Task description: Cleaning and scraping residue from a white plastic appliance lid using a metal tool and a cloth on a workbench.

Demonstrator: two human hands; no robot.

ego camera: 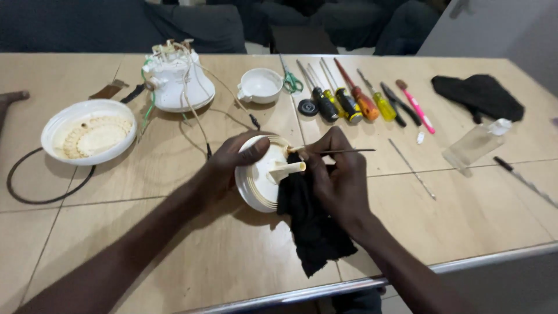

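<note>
My left hand (232, 163) grips a round white plastic part (258, 177) with ribbed rim and a short cream spout, tilted on edge over the table. My right hand (337, 174) holds a thin dark rod-like tool (349, 152), its tip at the part's upper face, and also clutches a black cloth (311, 224) that hangs down onto the table below the part.
On the wooden table (174, 256): a white bowl-shaped lid (87, 136), a black ring (35, 186), a white appliance body with wires (177, 81), a small white cup (260, 85), scissors, several screwdrivers (349, 99), a pink brush, a clear bottle (474, 145), a black cloth (479, 96).
</note>
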